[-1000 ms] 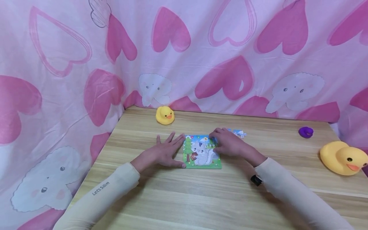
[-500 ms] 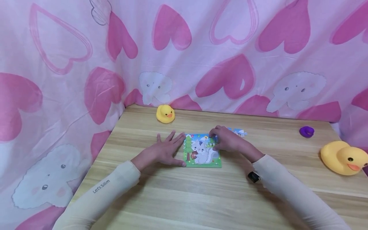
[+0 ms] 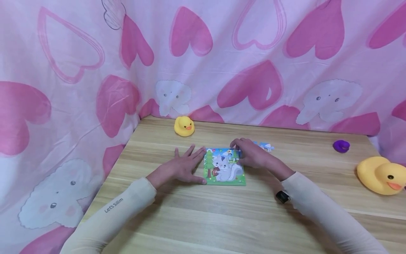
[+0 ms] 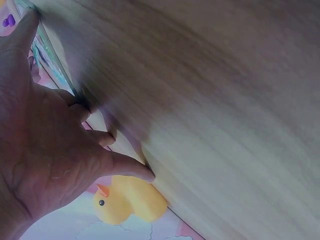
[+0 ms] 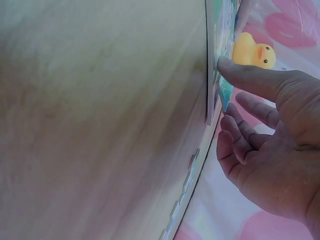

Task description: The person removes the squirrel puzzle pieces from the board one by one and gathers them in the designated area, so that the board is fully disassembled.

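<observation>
A square jigsaw puzzle (image 3: 222, 169) with a squirrel picture lies flat on the wooden table. My left hand (image 3: 184, 167) is spread beside it, with thumb and fingertips against the puzzle's left edge. At the upper right corner, my right hand (image 3: 252, 153) pinches a puzzle piece between thumb and fingers. In the right wrist view this green-blue puzzle piece (image 5: 226, 94) is tilted against the board, partly hidden by the thumb. Just behind the right hand lie loose puzzle pieces (image 3: 266, 146), partly covered by it in the head view.
A small yellow rubber duck (image 3: 184, 126) stands near the back edge of the table (image 3: 203, 218). To the right are a purple duck (image 3: 341, 146) and a large yellow duck (image 3: 380, 175). A pink curtain with hearts (image 3: 190, 31) hangs behind and at the left.
The pinched piece has shifted slightly at the puzzle's upper right corner as my right fingers adjust. My left hand keeps its place. The head view has moved a little.
</observation>
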### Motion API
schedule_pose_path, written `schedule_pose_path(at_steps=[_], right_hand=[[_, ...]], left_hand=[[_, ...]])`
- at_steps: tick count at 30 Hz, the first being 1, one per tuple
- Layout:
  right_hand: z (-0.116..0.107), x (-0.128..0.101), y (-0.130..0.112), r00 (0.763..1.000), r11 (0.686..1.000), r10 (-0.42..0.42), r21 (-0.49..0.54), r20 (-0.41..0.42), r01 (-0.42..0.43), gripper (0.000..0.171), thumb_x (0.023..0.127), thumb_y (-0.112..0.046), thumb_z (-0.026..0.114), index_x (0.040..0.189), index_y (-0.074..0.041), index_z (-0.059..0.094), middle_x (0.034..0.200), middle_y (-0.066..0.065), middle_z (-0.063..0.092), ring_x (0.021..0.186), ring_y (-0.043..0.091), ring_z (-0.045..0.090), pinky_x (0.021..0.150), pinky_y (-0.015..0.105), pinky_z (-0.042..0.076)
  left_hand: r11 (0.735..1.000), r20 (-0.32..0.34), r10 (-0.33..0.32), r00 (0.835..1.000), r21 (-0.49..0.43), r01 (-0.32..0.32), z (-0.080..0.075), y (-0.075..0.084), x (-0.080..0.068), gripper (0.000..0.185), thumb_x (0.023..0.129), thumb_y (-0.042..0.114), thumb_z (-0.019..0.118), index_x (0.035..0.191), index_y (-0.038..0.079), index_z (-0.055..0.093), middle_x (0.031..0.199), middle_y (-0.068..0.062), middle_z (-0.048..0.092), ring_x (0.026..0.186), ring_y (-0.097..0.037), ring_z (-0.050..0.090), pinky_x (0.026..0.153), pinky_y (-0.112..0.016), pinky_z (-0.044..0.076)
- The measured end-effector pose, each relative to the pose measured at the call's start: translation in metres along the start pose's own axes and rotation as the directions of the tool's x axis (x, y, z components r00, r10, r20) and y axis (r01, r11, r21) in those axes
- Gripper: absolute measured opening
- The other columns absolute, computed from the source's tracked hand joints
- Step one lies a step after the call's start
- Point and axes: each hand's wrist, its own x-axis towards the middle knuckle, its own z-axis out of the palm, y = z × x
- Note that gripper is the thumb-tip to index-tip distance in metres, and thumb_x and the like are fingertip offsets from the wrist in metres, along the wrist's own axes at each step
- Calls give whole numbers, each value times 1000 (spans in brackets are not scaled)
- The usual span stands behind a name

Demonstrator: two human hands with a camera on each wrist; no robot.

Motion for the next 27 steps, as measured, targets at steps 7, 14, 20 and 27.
schedule_pose_path(at_steps=[7,14,20,27], right_hand=[[-1,2,1,1000,999,-16,-45,0,16,51,85,-8,86,132,-13,67,123,9,66,112,26,59,100,48,56],[-4,2,2,1000,999,14,-31,-8,-14,47,87,-11,84,131,-18,68,124,5,64,105,23,62,94,43,60],[-10,-4,9,998,1000,24,-18,-50,-25,44,86,-11,81,127,-19,69,124,3,64,100,22,61,85,37,59],[-19,-16,30,996,1000,19,17,-92,-17,48,85,-6,81,130,-15,68,127,6,64,114,28,63,96,48,60]], left_hand=[[1000,-5,-2,1000,-12,2,1,-1,1,122,83,89,59,171,32,-3,180,13,-9,168,-31,-11,120,-85,-2],[1000,-7,4,1000,-18,-4,1,0,-1,123,83,88,60,171,31,-3,180,11,-8,168,-33,-11,119,-86,-3],[1000,-1,-6,1000,-10,6,2,-1,-1,123,82,90,59,171,33,-5,180,14,-10,168,-31,-12,120,-85,-3],[1000,-5,-1,1000,-12,1,2,0,-1,123,82,90,58,171,32,-4,180,13,-9,168,-32,-11,120,-85,-3]])
